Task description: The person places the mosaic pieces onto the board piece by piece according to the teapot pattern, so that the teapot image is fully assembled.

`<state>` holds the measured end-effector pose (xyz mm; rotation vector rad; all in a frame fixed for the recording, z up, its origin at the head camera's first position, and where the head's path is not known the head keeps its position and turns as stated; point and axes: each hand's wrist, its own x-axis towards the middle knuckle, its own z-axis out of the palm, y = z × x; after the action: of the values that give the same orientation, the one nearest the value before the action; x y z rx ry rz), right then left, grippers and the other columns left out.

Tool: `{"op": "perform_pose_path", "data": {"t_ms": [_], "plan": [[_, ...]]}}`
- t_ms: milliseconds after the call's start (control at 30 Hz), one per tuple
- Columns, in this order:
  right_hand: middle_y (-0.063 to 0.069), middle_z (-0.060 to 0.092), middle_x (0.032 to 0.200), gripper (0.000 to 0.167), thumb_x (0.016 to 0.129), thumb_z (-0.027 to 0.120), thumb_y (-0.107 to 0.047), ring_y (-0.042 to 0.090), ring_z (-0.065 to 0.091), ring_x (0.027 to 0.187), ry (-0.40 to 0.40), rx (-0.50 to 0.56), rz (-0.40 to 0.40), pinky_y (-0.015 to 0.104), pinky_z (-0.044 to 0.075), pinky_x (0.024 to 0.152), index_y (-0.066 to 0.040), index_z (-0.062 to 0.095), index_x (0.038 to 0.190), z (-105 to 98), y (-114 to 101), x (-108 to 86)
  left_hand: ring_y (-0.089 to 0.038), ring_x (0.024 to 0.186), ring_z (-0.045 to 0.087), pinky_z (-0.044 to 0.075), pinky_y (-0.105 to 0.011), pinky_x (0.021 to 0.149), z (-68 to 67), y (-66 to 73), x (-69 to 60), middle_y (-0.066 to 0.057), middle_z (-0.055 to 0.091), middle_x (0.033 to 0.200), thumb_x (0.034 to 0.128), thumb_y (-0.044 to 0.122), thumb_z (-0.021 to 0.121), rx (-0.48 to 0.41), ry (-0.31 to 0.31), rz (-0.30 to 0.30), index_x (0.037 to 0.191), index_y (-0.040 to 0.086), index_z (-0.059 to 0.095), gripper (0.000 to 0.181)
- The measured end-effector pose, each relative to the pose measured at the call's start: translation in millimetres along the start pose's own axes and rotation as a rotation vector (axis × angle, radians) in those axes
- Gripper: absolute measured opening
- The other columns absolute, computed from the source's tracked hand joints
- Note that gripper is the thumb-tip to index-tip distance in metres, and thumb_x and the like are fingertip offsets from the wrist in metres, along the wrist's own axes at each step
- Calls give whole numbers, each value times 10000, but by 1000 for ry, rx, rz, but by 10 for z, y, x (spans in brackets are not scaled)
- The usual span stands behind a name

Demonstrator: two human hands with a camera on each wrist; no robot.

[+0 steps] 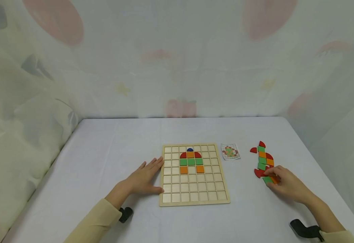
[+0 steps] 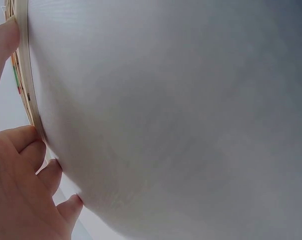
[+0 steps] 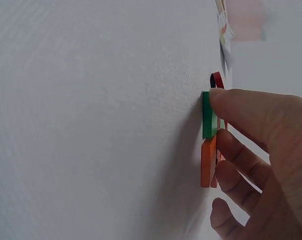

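Note:
A wooden grid board (image 1: pixel 184 198) lies on the table, holding a blue half-round tile (image 1: pixel 190 149), red quarter-round tiles (image 1: pixel 198 155), green square tiles (image 1: pixel 191 162) and orange square tiles (image 1: pixel 183 169). With fingers spread, my left hand (image 1: pixel 143 179) rests against the board's left edge; thumb and fingertips touch the rim (image 2: pixel 24 65) in the left wrist view. Over at the right, my right hand (image 1: pixel 289 185) has thumb and index finger at opposite edges of a green square tile (image 3: pixel 208 114). An orange tile (image 3: pixel 207 162) lies beside it, under the other fingers.
A small pattern card (image 1: pixel 230 152) lies right of the board. Beyond my right hand runs a loose cluster of red, green and orange tiles (image 1: pixel 262 160), partly hidden by the fingers. Patterned cloth (image 1: pixel 180 67) hangs behind the white table (image 1: pixel 119 141).

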<state>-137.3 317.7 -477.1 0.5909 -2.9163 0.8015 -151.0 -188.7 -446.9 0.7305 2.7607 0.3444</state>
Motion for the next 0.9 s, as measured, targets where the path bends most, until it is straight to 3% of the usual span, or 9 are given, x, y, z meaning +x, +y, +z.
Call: {"op": "perform_pose_path", "data": {"t_ms": [467, 900], "plan": [[35, 574, 934, 307, 670, 790, -73, 194, 537, 870, -55, -34, 25, 229, 530, 685, -123, 627, 926, -10, -29, 18, -235, 1413, 146, 129, -531, 1114, 11, -16, -1, -10, 124, 1550, 734, 592, 654, -6, 8, 0, 1482, 107, 178, 1011], [-15, 529, 862, 282, 706, 759, -43, 86, 463, 743, 19, -30, -6, 185, 471, 596, -101, 624, 947, -4, -4, 23, -237, 1413, 146, 136, -534, 1112, 10, -4, 0, -17, 121, 1550, 734, 578, 665, -5, -3, -3, 1481, 100, 177, 1012]]}}
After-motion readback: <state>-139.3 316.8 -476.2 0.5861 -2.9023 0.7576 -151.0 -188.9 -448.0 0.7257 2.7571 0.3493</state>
